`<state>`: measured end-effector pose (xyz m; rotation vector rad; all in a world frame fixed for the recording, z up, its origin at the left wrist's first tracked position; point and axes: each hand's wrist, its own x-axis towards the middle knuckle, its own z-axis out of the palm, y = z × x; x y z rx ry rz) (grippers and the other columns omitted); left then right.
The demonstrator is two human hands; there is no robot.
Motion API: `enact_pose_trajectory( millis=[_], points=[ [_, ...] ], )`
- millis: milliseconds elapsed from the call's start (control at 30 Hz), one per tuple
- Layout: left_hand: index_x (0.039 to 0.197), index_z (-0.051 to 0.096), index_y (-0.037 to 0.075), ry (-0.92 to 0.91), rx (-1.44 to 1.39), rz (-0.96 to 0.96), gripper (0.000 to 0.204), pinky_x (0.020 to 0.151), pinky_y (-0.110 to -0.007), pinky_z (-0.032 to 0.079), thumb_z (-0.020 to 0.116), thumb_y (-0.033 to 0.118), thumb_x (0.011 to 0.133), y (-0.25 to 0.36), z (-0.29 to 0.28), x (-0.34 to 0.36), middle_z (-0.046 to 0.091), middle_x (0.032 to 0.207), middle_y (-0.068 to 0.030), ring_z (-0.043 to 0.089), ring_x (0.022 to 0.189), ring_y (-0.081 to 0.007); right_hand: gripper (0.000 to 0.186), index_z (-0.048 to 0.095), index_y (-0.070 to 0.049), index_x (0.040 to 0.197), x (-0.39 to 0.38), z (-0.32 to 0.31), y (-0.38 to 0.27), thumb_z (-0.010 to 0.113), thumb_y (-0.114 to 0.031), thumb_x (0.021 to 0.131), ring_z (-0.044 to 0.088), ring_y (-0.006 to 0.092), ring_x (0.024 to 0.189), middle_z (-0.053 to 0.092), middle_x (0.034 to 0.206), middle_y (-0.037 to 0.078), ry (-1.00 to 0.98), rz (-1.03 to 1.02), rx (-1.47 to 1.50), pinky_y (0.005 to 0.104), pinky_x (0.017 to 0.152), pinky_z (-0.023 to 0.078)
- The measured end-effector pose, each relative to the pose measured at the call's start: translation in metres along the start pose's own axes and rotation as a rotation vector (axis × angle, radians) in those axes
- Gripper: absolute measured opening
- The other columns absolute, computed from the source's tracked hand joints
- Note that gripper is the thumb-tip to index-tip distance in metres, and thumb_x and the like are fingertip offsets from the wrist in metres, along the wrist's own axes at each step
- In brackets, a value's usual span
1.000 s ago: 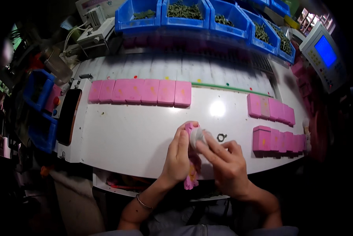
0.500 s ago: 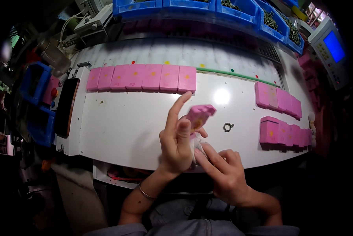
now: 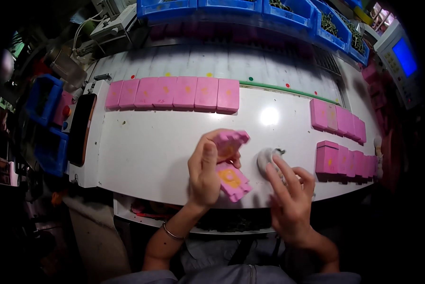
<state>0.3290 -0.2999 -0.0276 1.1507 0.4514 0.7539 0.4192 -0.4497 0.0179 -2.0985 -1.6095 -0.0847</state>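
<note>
My left hand (image 3: 205,168) holds a pink mould, parted like a book. Its upper half (image 3: 231,140) leans in the fingers, and its lower half (image 3: 234,183) shows a yellow-orange patch around a round shape. To the right of it, my right hand (image 3: 292,196) has its fingers on a greyish-white cloth bundle (image 3: 264,161), low over the table; motion blurs its edges. A small dark metal piece (image 3: 281,151) shows at the bundle's far edge, the rest of it covered.
A row of pink mould blocks (image 3: 188,93) lines the far left of the white table (image 3: 136,156). More pink blocks (image 3: 327,161) stand at right. A phone (image 3: 82,128) lies at left. Blue bins (image 3: 288,14) span the back, and a control panel (image 3: 401,59) stands at far right.
My right hand has moved right with the cloth bundle, away from the mould, to where the metal ring lay in view. The mould in my left hand has come wider apart, showing its inside.
</note>
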Motion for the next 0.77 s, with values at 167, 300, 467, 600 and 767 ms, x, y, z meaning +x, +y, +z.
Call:
enact_pose_trajectory(
  millis=[167,300,467,600,767],
  points=[
    [0.118,0.044,-0.006,-0.209,0.03,-0.064,0.077,0.067,-0.028,0.049,0.025,0.063,0.09,0.009,0.015,-0.016,0.059,0.088,-0.0145,0.058,0.074,-0.0163,0.048,0.058,-0.001,0.108,0.007,0.005,-0.005,0.069,0.002,0.062,0.051,0.0235,0.082,0.056,0.1,0.013,0.267,-0.117,0.293,0.0303,0.066,0.042],
    [0.132,0.036,-0.006,-0.265,0.046,-0.027,0.095,0.076,-0.029,0.05,0.032,0.074,0.08,0.009,0.019,-0.023,0.06,0.099,-0.0135,0.06,0.083,-0.0155,0.046,0.057,0.0,0.109,0.029,-0.003,-0.012,0.073,0.0,0.065,0.054,0.026,0.08,0.057,0.095,0.013,0.379,0.116,0.504,0.0305,0.067,0.045],
    [0.134,0.032,-0.007,-0.297,0.2,-0.188,0.102,0.081,-0.028,0.048,0.055,0.071,0.071,0.01,0.034,0.001,0.06,0.105,-0.0133,0.06,0.091,-0.0161,0.031,0.059,-0.002,0.103,0.037,-0.01,0.032,0.068,0.0,0.073,0.057,0.0215,0.072,0.057,0.087,0.011,0.053,0.184,0.795,0.0278,0.064,0.046],
    [0.132,0.04,-0.001,-0.385,0.201,-0.137,0.063,0.079,-0.03,0.048,0.06,0.036,0.086,-0.008,0.059,0.025,0.063,0.094,-0.0124,0.06,0.087,-0.017,0.018,0.059,-0.004,0.098,0.039,-0.021,0.071,0.063,-0.01,0.081,0.059,0.023,0.074,0.058,0.086,0.01,0.034,0.196,0.805,0.0301,0.064,0.048],
    [0.125,0.041,-0.006,-0.248,0.063,-0.047,0.08,0.076,-0.034,0.053,0.058,0.057,0.08,-0.049,0.075,0.037,0.063,0.09,-0.0179,0.063,0.084,-0.0235,0.035,0.052,-0.003,0.117,0.048,-0.038,0.105,0.061,-0.006,0.083,0.063,0.022,0.088,0.062,0.099,0.012,-0.07,0.216,0.905,0.0305,0.075,0.051]
  ],
)
